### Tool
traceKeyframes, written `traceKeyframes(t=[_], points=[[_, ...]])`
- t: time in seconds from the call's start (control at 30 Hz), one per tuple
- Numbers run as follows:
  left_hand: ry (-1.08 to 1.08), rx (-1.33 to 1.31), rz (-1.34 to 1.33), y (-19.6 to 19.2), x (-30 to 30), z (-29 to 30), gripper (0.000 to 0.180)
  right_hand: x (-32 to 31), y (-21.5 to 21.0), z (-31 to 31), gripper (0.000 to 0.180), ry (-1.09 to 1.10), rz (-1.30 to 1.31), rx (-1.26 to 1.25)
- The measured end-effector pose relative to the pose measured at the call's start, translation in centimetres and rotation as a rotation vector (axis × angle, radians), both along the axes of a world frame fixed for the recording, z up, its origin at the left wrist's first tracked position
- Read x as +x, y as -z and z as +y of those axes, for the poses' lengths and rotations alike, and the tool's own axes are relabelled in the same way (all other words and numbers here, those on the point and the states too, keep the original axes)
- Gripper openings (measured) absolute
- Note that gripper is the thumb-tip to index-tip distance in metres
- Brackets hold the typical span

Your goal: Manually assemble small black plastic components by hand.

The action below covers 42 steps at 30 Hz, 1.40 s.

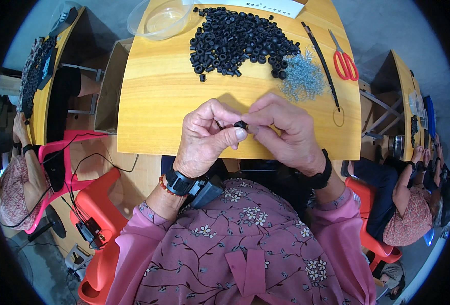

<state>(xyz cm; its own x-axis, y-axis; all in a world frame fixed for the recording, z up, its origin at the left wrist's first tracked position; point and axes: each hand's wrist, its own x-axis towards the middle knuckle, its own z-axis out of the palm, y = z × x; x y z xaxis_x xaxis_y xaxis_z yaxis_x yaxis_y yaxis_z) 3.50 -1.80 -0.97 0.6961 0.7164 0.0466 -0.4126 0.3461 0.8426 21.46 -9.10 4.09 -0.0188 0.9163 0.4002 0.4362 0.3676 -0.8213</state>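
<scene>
Over the table's near edge, my left hand (202, 134) is closed, with thumb and finger pinching a small black piece (240, 124). Its exact kind is partly hidden by the fingers. My right hand (288, 127) meets it from the other side, finger and thumb pinched right beside the piece; whatever they grip is too small to make out. Beyond both hands lies a heap of small black bead-like pieces (235, 40), some short tubes, some round. Right of that heap sits a tangled pile of tiny pale silvery-blue pieces (303, 76).
A thin black rod-like strand (322, 61) ends in a thin loop near red-handled scissors (344, 63) on the wooden table (153, 112). At the back left stands a clear plastic bowl (161, 23). A cardboard box (114, 84) adjoins the table's left side. Other people sit at tables on both sides.
</scene>
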Motion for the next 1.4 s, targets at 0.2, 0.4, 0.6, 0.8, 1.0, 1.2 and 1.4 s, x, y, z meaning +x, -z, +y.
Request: traceKeyframes(t=[0.2, 0.4, 0.6, 0.8, 1.0, 1.2, 1.4], points=[[-0.017, 0.001, 0.002, -0.2, 0.1, 0.0, 0.016, 0.1, 0.2, -0.1, 0.021, 0.004, 0.068, -0.040], [-0.017, -0.019, 0.004, -0.3, 0.1, -0.2, 0.020, 0.0, 0.2, 0.1, 0.014, 0.022, 0.046, -0.017], [-0.019, 0.016, 0.003, 0.1, 0.0, -0.3, 0.023, -0.1, 0.3, 0.1, 0.012, -0.003, 0.060, -0.034], [-0.064, 0.101, 0.037, -0.6, 0.4, -0.8, 0.019, -0.3, 1.0, -0.6, 0.011, 0.003, 0.177, -0.103], [-0.047, 0.054, 0.000, -0.2, 0.3, -0.5, 0.018, -0.3, 0.7, -0.8, 0.020, -0.001, 0.129, -0.049], [-0.055, -0.057, -0.077, -0.5, 0.3, -0.3, 0.015, -1.2, 0.9, -0.8, 0.033, 0.015, 0.138, -0.041], [-0.069, -0.155, -0.109, -0.9, 0.3, -0.4, 0.014, -1.7, 0.6, -0.4, 0.036, 0.036, 0.051, -0.001]])
